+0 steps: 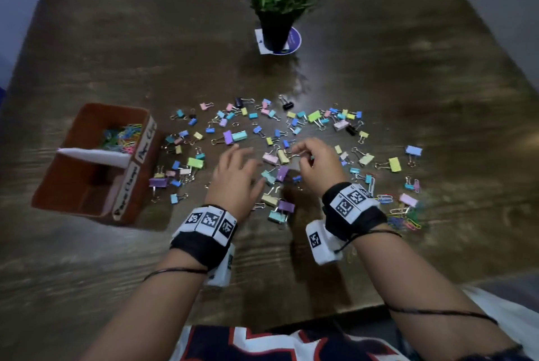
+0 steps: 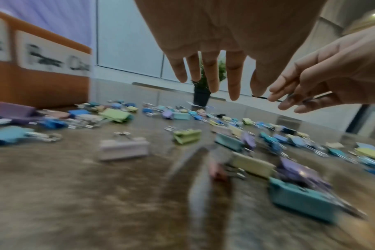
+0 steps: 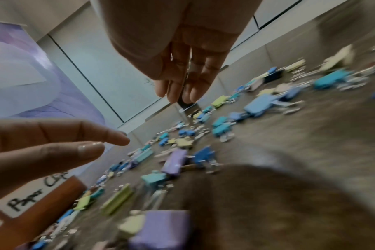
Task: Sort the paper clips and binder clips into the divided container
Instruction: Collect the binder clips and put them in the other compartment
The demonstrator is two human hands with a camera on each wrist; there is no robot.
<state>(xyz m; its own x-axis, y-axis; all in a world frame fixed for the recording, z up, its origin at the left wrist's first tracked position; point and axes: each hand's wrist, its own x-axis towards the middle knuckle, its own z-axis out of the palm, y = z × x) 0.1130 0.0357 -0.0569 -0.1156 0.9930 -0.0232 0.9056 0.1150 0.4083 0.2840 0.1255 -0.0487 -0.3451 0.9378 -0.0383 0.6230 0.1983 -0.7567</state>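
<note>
Pastel binder clips [image 1: 233, 136] lie scattered across the dark wooden table [image 1: 379, 258]. An orange-brown divided container [image 1: 73, 199] stands at the left. Its far compartment holds coloured paper clips [image 1: 124, 136], and the near one shows only bare floor. My left hand [image 1: 242, 164] hovers over the clips with straight, spread fingers [image 2: 233, 79] and holds nothing. Just to its right, my right hand [image 1: 304, 156] pinches a thin wire clip [image 3: 187, 74] between curled fingertips; what kind of clip it is cannot be told. More loose paper clips [image 1: 404, 219] are heaped at the right, beside my right wrist.
A potted green plant [image 1: 280, 5] on a round coaster stands at the back centre. A white divider [image 1: 96, 155] splits the container, and handwritten labels [image 1: 145, 140] mark its right wall. The table's front edge runs just before my body.
</note>
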